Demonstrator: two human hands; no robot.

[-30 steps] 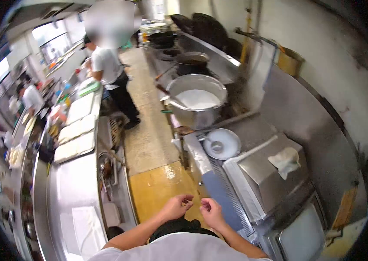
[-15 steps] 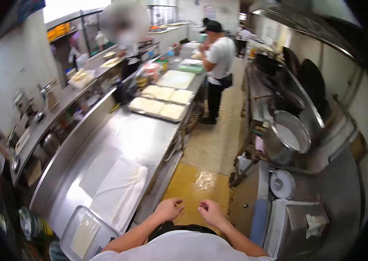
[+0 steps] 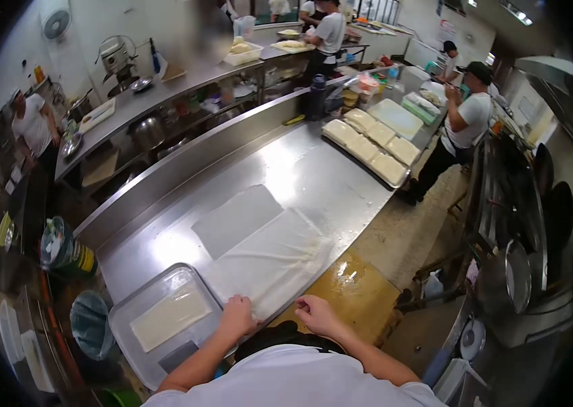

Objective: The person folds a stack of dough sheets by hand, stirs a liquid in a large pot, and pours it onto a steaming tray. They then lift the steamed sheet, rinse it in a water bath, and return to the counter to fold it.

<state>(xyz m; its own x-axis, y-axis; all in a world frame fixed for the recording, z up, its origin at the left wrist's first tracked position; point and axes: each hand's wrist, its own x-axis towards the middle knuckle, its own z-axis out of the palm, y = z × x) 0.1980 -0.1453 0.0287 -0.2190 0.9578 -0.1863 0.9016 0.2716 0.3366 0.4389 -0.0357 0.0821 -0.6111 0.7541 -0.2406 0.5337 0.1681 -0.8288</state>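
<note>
My left hand [image 3: 238, 316] rests on the near corner of a white cloth sheet [image 3: 269, 261] spread on the steel counter [image 3: 313, 178]. Its fingers press down on the cloth edge. My right hand [image 3: 315, 315] hovers just off the counter's front edge, fingers loosely curled, holding nothing I can see. Left of my left hand lies a metal tray [image 3: 154, 319] with a pale flat slab in it. A second, greyer sheet [image 3: 236, 218] lies farther back on the counter.
A tray of pale blocks [image 3: 368, 142] sits farther along the counter. A person in a white shirt [image 3: 463, 122] stands at its end. A big pot [image 3: 514, 277] stands right across the yellow floor aisle [image 3: 358, 292]. Bins [image 3: 90, 324] stand lower left.
My view has swung left from the stove side to the steel counter. My left hand has come down onto the cloth's corner; my right hand stays close beside it.
</note>
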